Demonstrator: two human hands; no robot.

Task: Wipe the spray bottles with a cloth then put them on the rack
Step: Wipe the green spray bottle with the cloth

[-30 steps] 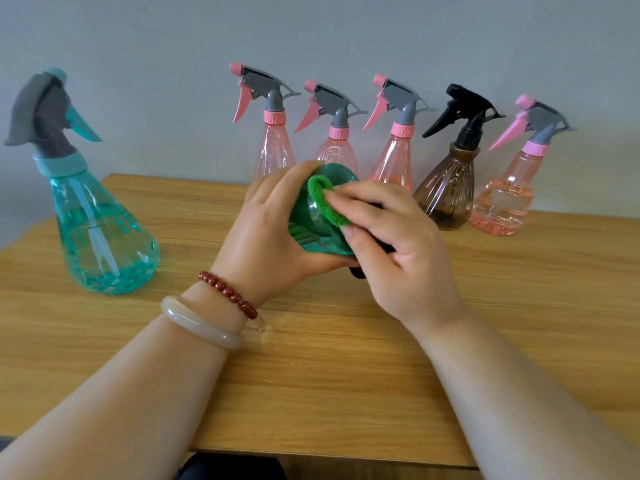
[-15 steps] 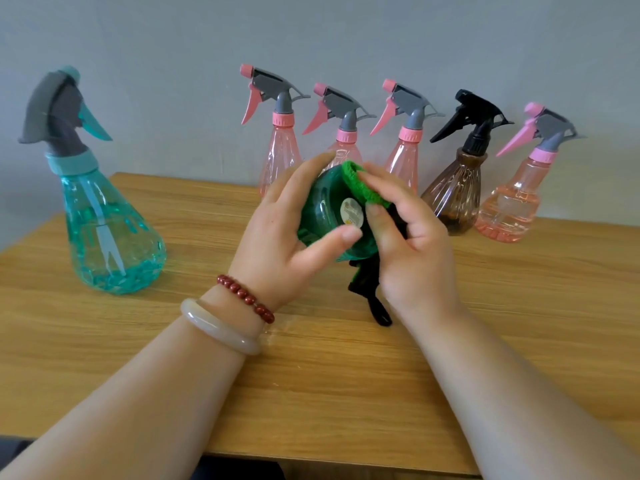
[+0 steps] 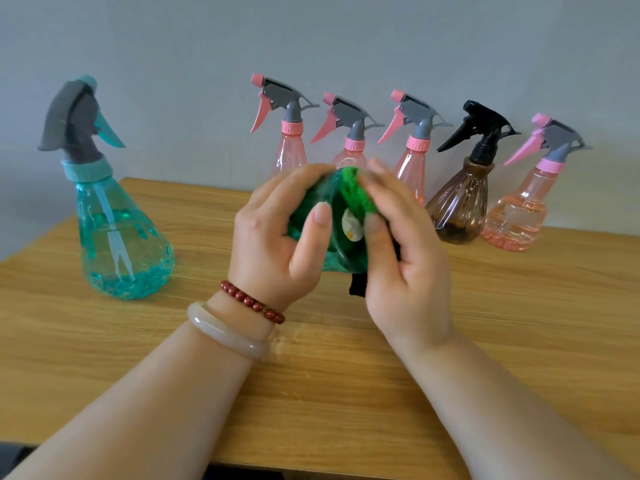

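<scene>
Left hand (image 3: 273, 244) curls round the green spray bottle (image 3: 337, 252), held tipped base-to-camera over the wooden table (image 3: 311, 393), while right hand (image 3: 407, 275) pinches the green cloth (image 3: 356, 192) against it; probably light, slick, thin plastic, so grip the wide body.

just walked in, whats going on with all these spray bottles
A person is wiping a green bottle, tipped so its base faces them and held in the grip of the left hand. The right hand presses a green cloth against it. On the wooden table, a teal bottle stands at the left, and four pink bottles and a brown bottle stand in a row along the wall. No rack is in view.
</scene>
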